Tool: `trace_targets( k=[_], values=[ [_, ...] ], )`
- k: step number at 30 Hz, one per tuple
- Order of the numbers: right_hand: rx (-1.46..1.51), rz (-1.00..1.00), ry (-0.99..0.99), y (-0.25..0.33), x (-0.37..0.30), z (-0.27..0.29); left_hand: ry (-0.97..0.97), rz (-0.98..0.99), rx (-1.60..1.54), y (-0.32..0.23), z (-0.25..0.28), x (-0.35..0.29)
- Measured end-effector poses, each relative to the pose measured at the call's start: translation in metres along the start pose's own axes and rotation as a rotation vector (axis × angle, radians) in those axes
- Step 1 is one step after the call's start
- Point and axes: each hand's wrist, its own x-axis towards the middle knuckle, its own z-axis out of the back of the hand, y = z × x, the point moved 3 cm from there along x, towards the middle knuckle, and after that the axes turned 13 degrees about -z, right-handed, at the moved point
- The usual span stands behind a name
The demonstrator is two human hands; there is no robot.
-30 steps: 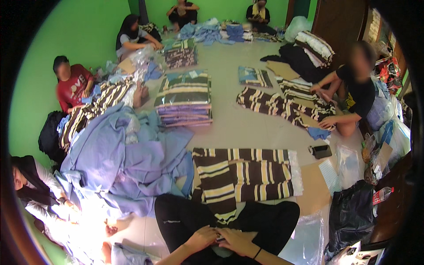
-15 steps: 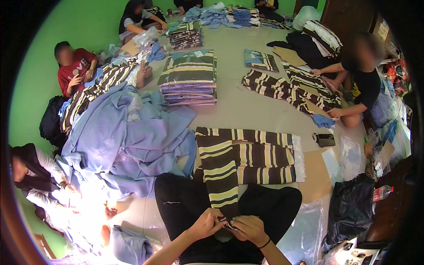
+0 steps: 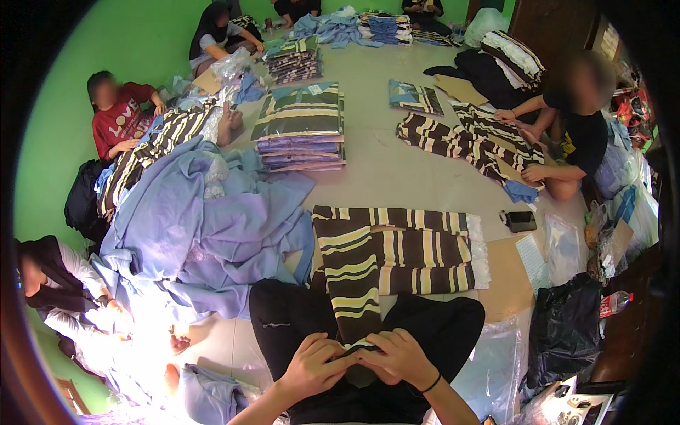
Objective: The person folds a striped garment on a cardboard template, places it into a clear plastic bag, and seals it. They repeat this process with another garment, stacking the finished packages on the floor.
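Observation:
A dark brown garment with yellow and white stripes [image 3: 425, 249] lies spread on the floor in front of my crossed legs. One long striped part of it, which looks like a sleeve [image 3: 352, 287], runs toward me over my lap. Its near end is pinched between my left hand [image 3: 317, 363] and my right hand [image 3: 398, 356], fingers bent and close together on the folded edge. A bit of white shows at that edge. A dark band circles my right wrist.
A large heap of blue cloth [image 3: 205, 219] lies to the left, with a stack of packed garments [image 3: 297, 127] beyond it. Brown cardboard [image 3: 503, 273], a phone [image 3: 519, 221] and a black plastic bag [image 3: 564, 329] are at right. Several people sit around, one handling striped cloth [image 3: 489, 145].
Both hands have shifted slightly up, turning the sleeve end into a wider folded edge between the fingers. At left, the person in red has lowered their hands.

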Motion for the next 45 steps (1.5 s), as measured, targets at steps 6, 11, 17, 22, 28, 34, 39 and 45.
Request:
trace_targets(
  k=[6,11,17,22,28,34,39,45],
  values=[
    [-0.006,-0.098,-0.005,0.005,0.0,-0.009,-0.006,0.023,-0.031,-0.003,0.001,0.0],
    [-0.016,0.015,-0.03,0.001,-0.006,0.0,0.03,0.052,0.118,0.002,0.008,-0.002],
    [0.07,0.04,-0.107,-0.006,-0.009,0.008,0.271,-0.034,0.141,0.012,0.015,0.0],
    [0.151,-0.008,-0.032,-0.012,0.002,0.003,0.307,-0.179,0.179,0.03,0.016,0.003],
    [0.441,-0.153,0.02,-0.033,0.035,-0.003,0.033,0.139,-0.237,0.087,-0.002,0.01],
    [0.803,-0.471,0.12,-0.107,0.108,-0.046,-0.514,0.666,-1.258,0.187,-0.07,0.024],
    [0.943,-0.525,0.033,-0.203,0.196,-0.112,-0.358,0.989,-1.29,0.278,-0.13,0.046],
    [0.679,-0.731,-0.119,-0.275,0.252,-0.182,-0.088,0.687,-0.014,0.385,-0.142,0.085]
  ],
)
